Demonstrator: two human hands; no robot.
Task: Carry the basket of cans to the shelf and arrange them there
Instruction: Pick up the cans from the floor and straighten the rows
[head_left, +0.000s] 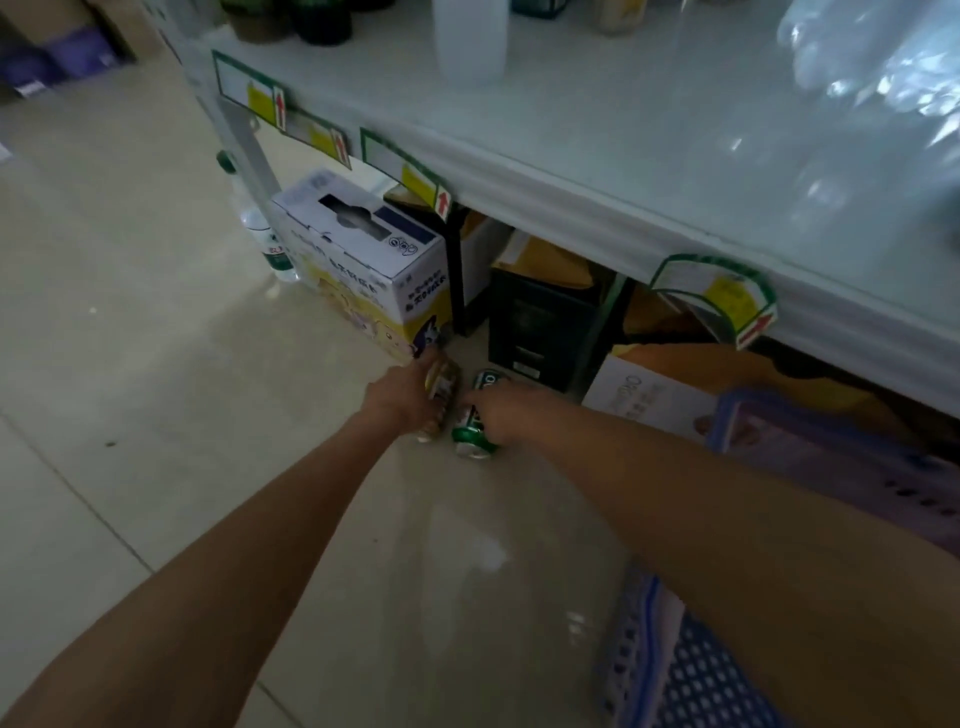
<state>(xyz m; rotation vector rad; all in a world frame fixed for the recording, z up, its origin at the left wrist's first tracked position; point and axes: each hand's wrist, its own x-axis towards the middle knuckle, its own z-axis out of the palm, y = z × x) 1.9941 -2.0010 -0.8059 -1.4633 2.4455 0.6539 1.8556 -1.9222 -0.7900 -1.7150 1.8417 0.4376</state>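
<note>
Both my arms reach down to the tiled floor in front of the white shelf (597, 171). My left hand (402, 397) is closed around a gold can (441, 384) that lies tilted on the floor. My right hand (506, 410) grips a green can (470, 434) lying on its side right beside the gold one. The blue perforated basket (691, 670) sits at the lower right, partly hidden by my right arm; its far rim (779, 410) shows below the shelf edge.
Under the shelf stand a white and yellow carton (363, 260), a dark box (540, 322) and a white carton (644, 395). A water bottle (265, 234) stands by the shelf leg. Price tags hang along the shelf edge. Bottles and clear plastic sit on top.
</note>
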